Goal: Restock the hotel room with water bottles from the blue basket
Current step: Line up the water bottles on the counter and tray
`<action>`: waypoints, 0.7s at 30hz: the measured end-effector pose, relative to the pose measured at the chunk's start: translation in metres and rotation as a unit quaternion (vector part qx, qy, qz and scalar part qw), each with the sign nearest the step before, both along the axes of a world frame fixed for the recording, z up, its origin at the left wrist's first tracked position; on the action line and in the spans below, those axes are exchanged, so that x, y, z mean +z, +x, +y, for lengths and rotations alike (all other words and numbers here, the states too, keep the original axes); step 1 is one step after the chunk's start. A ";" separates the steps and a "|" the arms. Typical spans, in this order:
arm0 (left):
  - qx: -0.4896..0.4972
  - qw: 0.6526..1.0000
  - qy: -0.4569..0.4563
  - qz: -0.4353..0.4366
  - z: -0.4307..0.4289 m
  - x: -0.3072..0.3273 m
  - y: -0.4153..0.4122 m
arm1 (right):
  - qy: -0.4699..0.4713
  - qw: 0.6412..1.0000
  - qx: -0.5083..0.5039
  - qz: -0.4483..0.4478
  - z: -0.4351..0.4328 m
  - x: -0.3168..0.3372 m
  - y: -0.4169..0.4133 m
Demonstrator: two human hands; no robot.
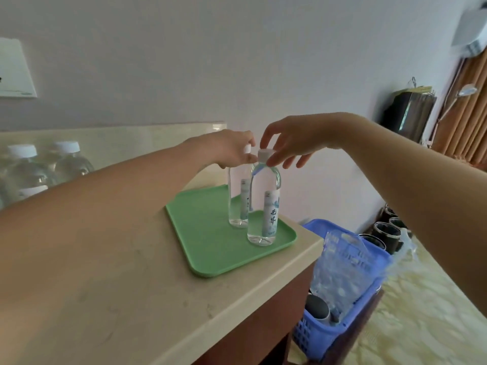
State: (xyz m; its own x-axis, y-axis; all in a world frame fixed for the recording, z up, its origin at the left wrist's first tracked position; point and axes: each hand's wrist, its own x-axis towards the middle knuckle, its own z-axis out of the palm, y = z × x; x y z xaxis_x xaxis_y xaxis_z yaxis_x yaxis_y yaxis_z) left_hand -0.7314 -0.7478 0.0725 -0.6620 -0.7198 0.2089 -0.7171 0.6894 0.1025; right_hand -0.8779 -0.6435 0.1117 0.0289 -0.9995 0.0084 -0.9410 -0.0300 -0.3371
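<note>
Two clear water bottles stand upright on a green tray (pixel 210 246) near the right end of a beige counter. My left hand (pixel 232 148) grips the cap of the far bottle (pixel 237 201). My right hand (pixel 292 140) pinches the white cap of the near bottle (pixel 263 206) between thumb and fingers. The blue basket (pixel 332 330) sits below the counter's right end, on a dark stool, with crumpled clear plastic wrap (pixel 342 270) and a dark object inside.
Two more bottles (pixel 39 169) appear at the back left against the glossy backsplash. The counter (pixel 118 285) ends just right of the tray. Black cups (pixel 387 230) stand on the floor by the wall. A patterned yellow floor spreads at right.
</note>
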 end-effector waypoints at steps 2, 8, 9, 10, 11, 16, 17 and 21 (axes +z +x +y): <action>0.006 1.000 -0.014 0.018 -0.002 -0.001 0.002 | -0.004 1.000 0.022 -0.007 -0.004 -0.006 0.002; -0.023 0.993 0.035 0.112 -0.001 0.000 0.027 | -0.037 0.995 0.082 0.034 -0.015 -0.013 0.008; -0.022 0.990 0.052 0.127 0.001 0.001 0.033 | -0.041 0.994 0.091 0.044 -0.017 -0.011 0.010; -0.020 0.988 0.065 0.138 0.002 0.002 0.040 | -0.043 0.993 0.098 0.052 -0.020 -0.010 0.012; -0.018 0.988 0.070 0.140 0.003 0.004 0.045 | -0.046 0.992 0.103 0.057 -0.023 -0.009 0.014; 0.017 0.988 0.067 0.135 0.003 0.026 0.087 | -0.065 0.987 0.137 0.045 -0.046 0.005 0.038; 0.024 0.988 0.066 0.136 0.003 0.030 0.096 | -0.073 0.986 0.143 0.040 -0.050 0.009 0.044; 0.065 0.989 0.045 0.127 0.006 0.043 0.133 | -0.122 0.977 0.175 0.033 -0.068 0.022 0.077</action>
State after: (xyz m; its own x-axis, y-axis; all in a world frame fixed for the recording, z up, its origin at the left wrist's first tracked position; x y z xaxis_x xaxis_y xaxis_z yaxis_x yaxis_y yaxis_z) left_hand -0.5987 -0.7422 0.1158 -0.4974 -0.8181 0.2886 -0.7418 0.5736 0.3475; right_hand -0.8013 -0.7119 0.1338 0.3763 -0.8972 0.2312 -0.8783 -0.4249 -0.2193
